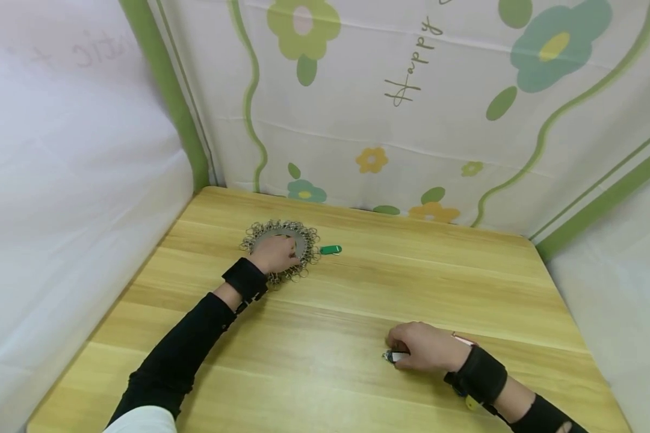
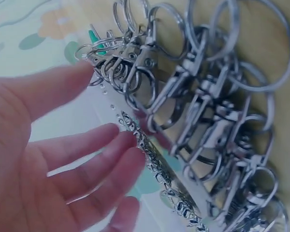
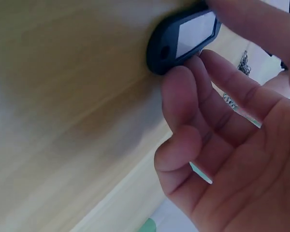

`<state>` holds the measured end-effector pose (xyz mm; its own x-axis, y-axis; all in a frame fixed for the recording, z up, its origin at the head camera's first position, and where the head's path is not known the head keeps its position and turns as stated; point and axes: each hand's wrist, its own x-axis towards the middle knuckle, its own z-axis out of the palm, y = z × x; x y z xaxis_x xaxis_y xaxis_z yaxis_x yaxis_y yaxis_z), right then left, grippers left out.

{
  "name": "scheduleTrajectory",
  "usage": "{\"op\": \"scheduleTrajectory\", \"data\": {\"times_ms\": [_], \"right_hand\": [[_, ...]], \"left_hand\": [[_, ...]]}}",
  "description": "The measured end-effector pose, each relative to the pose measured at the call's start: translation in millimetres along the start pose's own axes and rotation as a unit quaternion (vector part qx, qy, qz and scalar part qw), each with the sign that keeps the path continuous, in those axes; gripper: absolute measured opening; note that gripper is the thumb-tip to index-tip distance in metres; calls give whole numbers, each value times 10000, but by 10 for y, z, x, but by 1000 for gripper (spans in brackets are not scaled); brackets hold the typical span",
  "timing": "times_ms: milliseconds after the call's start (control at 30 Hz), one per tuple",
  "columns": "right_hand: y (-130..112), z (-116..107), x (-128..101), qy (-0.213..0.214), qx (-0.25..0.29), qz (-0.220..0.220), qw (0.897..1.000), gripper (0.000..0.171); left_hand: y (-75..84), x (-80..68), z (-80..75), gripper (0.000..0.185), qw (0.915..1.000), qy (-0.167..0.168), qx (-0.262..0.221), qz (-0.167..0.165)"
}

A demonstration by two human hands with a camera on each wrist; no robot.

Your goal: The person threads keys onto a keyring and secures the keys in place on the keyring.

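A grey ring-shaped disc [image 1: 301, 240] near the back left carries many silver swivel clasps with split rings [image 2: 208, 92] around its edge. My left hand [image 1: 274, 255] reaches over its middle, with fingers at the right part of the disc. In the left wrist view the thumb overlaps the clasps at the edge, and the fingertips meet the disc's inner side, partly hidden. Toward the front right, my right hand [image 1: 427, 347] pinches a black key tag [image 3: 157, 50] with a white label between thumb and fingers, close over the table.
A green key tag [image 1: 331, 249] lies just right of the disc on the wooden table [image 1: 325, 373]. Yellow [image 1: 471, 403] and red [image 1: 464, 339] pieces show partly behind the right wrist. White patterned fabric walls [image 1: 357, 120] enclose the back and sides.
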<state>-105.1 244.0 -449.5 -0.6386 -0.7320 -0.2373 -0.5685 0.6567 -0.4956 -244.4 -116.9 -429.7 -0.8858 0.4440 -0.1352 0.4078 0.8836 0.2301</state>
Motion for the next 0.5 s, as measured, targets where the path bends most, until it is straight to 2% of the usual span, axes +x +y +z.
{"op": "scheduleTrajectory", "data": {"times_ms": [67,133,200,367,500], "right_hand": [[-10,-6,9,-1,-100,-51,9999,13],[-16,-12,25,14,-252,-122,9996,12],[-22,-19,44,38,-368,-162,9992,12],[-28,-31,108,84,-667,-206,9975,15],[-34,-37,152,142,-861,-321,9957,17]], "left_hand": [[21,10,-12,24,9994,278,186,65],[39,26,-19,18,9988,415,247,118],[55,42,-24,14,9988,432,214,127],[69,63,-6,27,9993,341,148,62],[70,67,10,24,9992,342,-154,138]]}}
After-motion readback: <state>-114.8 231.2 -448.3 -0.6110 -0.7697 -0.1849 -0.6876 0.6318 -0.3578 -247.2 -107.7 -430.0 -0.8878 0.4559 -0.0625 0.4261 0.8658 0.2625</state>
